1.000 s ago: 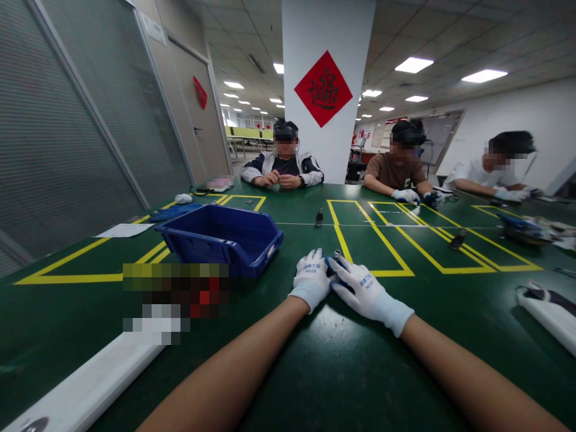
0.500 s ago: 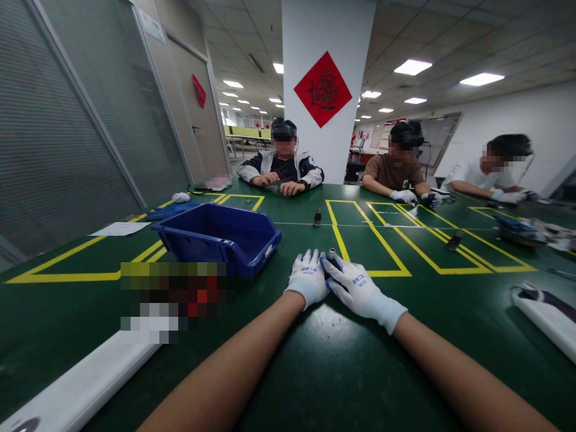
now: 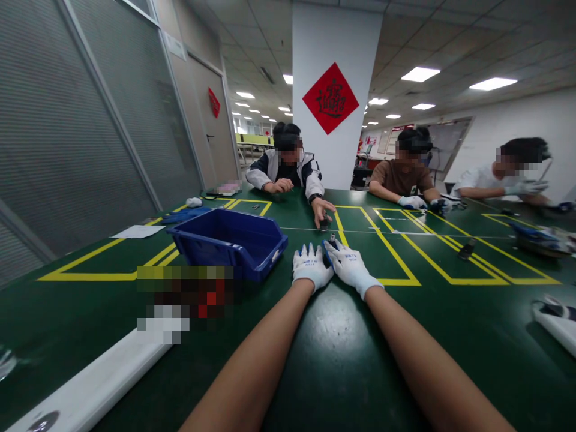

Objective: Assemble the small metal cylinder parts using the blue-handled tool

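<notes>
My left hand (image 3: 311, 267), in a white glove with blue fingertips, lies flat on the green table (image 3: 342, 372) with its fingers spread. Beside it, my right hand (image 3: 351, 265) wears a matching glove. Its fingers stretch forward, and the two hands touch or nearly touch at the inner edges. Just past my right fingertips stands a small dark piece with a shiny metal top (image 3: 333, 238), its lower part hidden by the glove. Whether my right fingers touch it I cannot tell.
A blue plastic bin (image 3: 225, 243) stands to the left. Across the table, a person's hand (image 3: 323, 211) is on a similar dark piece (image 3: 324, 224). Another dark piece (image 3: 467, 248) lies to the right among yellow tape outlines. A white bar-shaped object (image 3: 103, 375) lies front left.
The person opposite has reached forward to the dark piece there. My right hand has turned so its fingers point more forward. The view has shifted slightly left.
</notes>
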Action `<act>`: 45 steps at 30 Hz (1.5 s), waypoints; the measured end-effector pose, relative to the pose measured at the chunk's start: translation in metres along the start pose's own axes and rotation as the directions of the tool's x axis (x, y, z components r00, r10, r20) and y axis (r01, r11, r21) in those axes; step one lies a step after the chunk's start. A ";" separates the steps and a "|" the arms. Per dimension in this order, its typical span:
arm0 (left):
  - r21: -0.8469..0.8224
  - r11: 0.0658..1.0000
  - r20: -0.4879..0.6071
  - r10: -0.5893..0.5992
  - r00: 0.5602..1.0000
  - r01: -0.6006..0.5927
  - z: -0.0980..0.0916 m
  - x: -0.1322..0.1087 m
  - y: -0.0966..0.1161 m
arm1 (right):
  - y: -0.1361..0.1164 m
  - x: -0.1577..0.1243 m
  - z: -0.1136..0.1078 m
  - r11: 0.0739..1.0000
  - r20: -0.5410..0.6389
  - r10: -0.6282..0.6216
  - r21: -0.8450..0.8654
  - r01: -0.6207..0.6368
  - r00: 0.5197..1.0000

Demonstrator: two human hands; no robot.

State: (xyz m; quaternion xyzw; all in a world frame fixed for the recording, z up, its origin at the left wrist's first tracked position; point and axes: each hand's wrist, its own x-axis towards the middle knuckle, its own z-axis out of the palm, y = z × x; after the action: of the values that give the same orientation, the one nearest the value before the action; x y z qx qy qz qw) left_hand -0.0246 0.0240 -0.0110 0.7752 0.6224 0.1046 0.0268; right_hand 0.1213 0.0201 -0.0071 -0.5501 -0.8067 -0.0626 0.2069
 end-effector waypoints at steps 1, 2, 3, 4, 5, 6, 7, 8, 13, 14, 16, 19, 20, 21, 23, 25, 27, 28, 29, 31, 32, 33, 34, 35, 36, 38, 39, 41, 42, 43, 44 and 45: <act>0.001 1.000 0.003 0.012 1.000 -0.012 0.000 0.005 -0.001 | 0.001 0.007 0.003 1.000 0.006 0.015 -0.003 -0.015 1.000; 0.001 1.000 0.009 0.023 1.000 -0.023 0.001 0.009 -0.002 | 0.002 0.014 0.006 1.000 0.013 0.025 -0.005 -0.025 1.000; 0.001 1.000 0.016 0.032 0.999 -0.032 0.001 0.014 -0.003 | 0.003 0.021 0.009 0.999 0.020 0.032 -0.007 -0.032 0.999; -0.001 0.999 0.023 0.037 0.999 -0.037 0.001 0.019 -0.004 | 0.005 0.027 0.012 0.999 0.026 0.037 -0.010 -0.036 0.999; -0.002 0.999 0.026 0.037 0.999 -0.037 0.001 0.024 -0.005 | 0.006 0.032 0.014 0.999 0.031 0.043 -0.015 -0.042 0.999; -0.002 0.999 0.029 0.032 0.999 -0.032 0.001 0.029 -0.005 | 0.007 0.037 0.016 0.999 0.037 0.050 -0.021 -0.050 0.998; -0.001 1.000 0.030 0.023 0.999 -0.023 0.001 0.033 -0.006 | 0.009 0.042 0.018 0.998 0.044 0.062 -0.029 -0.061 0.997; 0.000 1.000 0.028 0.014 0.999 -0.014 0.002 0.038 -0.006 | 0.010 0.046 0.020 0.996 0.053 0.077 -0.038 -0.075 0.996; 0.000 1.000 0.035 -0.005 0.999 0.005 0.007 0.060 -0.009 | 0.018 0.069 0.028 0.985 0.119 0.162 -0.078 -0.154 0.980; -0.001 1.000 0.033 -0.006 0.999 0.006 0.009 0.064 -0.010 | 0.019 0.073 0.030 0.984 0.128 0.171 -0.079 -0.162 0.977; -0.001 1.000 0.021 -0.007 1.000 0.007 0.013 0.074 -0.012 | 0.024 0.082 0.034 0.982 0.138 0.180 -0.073 -0.172 0.974; 0.002 1.000 0.011 -0.007 1.000 0.007 0.019 0.087 -0.014 | 0.031 0.094 0.041 0.983 0.143 0.184 -0.052 -0.178 0.972; 0.002 1.000 0.013 -0.009 1.000 0.009 0.021 0.091 -0.015 | 0.033 0.097 0.044 0.983 0.144 0.184 -0.044 -0.180 0.972; 0.002 1.000 0.017 -0.013 1.000 0.012 0.022 0.095 -0.015 | 0.035 0.101 0.046 0.983 0.143 0.185 -0.035 -0.181 0.972; 0.005 1.000 0.026 -0.020 0.999 0.020 0.022 0.102 -0.015 | 0.039 0.108 0.050 0.983 0.144 0.181 -0.018 -0.180 0.973; 0.008 1.000 0.031 -0.030 0.999 0.029 0.022 0.108 -0.015 | 0.043 0.116 0.053 0.983 0.157 0.180 -0.007 -0.181 0.971; 0.003 0.999 0.031 -0.041 0.999 0.040 0.021 0.114 -0.015 | 0.048 0.124 0.057 0.982 0.177 0.184 -0.002 -0.187 0.967; -0.002 0.999 0.029 -0.044 0.999 0.044 0.021 0.117 -0.015 | 0.050 0.128 0.059 0.982 0.182 0.183 0.001 -0.187 0.966; -0.006 0.999 0.027 -0.046 0.999 0.046 0.021 0.120 -0.016 | 0.052 0.132 0.061 0.983 0.182 0.180 0.005 -0.184 0.967; -0.009 0.999 0.025 -0.048 0.999 0.048 0.021 0.127 -0.016 | 0.057 0.139 0.064 0.984 0.181 0.174 0.013 -0.179 0.968; -0.007 0.999 0.026 -0.051 0.998 0.051 0.022 0.131 -0.016 | 0.059 0.142 0.066 0.984 0.184 0.175 0.013 -0.180 0.967; -0.004 0.998 0.029 -0.055 0.998 0.055 0.023 0.135 -0.016 | 0.061 0.145 0.067 0.983 0.190 0.180 0.010 -0.186 0.965; 0.000 0.998 0.031 -0.059 0.998 0.059 0.025 0.139 -0.016 | 0.063 0.148 0.068 0.982 0.198 0.185 0.007 -0.190 0.962; 0.005 0.998 0.027 -0.062 0.998 0.062 0.026 0.143 -0.017 | 0.065 0.150 0.068 0.981 0.205 0.189 0.005 -0.194 0.960; 0.009 0.998 0.016 -0.063 0.998 0.063 0.028 0.146 -0.017 | 0.066 0.152 0.069 0.981 0.209 0.189 0.004 -0.194 0.959; 0.014 0.998 -0.014 -0.059 0.998 0.059 0.031 0.152 -0.018 | 0.068 0.154 0.070 0.981 0.210 0.188 0.005 -0.193 0.959; 0.013 0.998 -0.025 -0.055 0.998 0.055 0.032 0.153 -0.018 | 0.068 0.154 0.070 0.981 0.207 0.190 0.005 -0.195 0.960; 0.011 0.999 -0.030 -0.036 0.999 0.037 0.034 0.156 -0.019 | 0.068 0.151 0.070 0.980 0.164 0.197 0.009 -0.201 0.967; 0.010 1.000 -0.026 -0.017 1.000 0.018 0.034 0.156 -0.020 | 0.068 0.149 0.070 0.980 0.123 0.195 0.015 -0.198 0.973; 0.010 1.000 -0.025 0.005 1.000 -0.005 0.034 0.156 -0.020 | 0.067 0.147 0.070 0.981 0.080 0.191 0.021 -0.193 0.978; 0.010 1.000 -0.026 0.027 0.999 -0.027 0.034 0.156 -0.020 | 0.067 0.145 0.070 0.982 0.043 0.184 0.027 -0.186 0.982; 0.009 0.999 -0.029 0.040 0.999 -0.039 0.033 0.156 -0.020 | 0.066 0.143 0.070 0.984 0.021 0.178 0.031 -0.178 0.984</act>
State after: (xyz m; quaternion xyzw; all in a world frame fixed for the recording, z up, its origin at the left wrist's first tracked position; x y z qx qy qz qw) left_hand -0.0060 0.1830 -0.0271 0.7858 0.6078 0.1139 0.0122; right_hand 0.1193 0.1918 -0.0213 -0.6170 -0.7571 -0.0257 0.2131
